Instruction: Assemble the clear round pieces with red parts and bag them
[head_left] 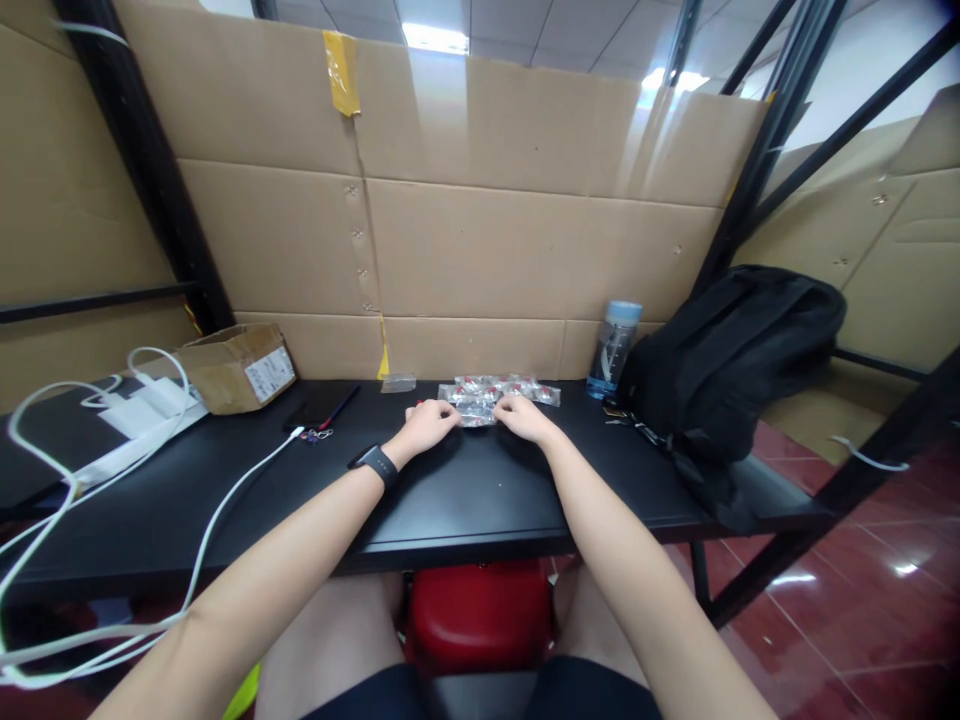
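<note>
Several small clear plastic packets with red marks lie in a loose pile toward the back of the black table. At the front of the pile, one shiny see-through packet sits between my hands. My left hand, with a dark watch on its wrist, is closed with fingertips pinched at the packet's left edge. Its right edge is pinched by the closed fingers of my right hand. A bit of something red shows beside my left hand, mostly hidden by it.
A water bottle and a black backpack stand on the right. Leftward are an open cardboard box, a pen, a white power strip and white cables. A cardboard wall closes off the back.
</note>
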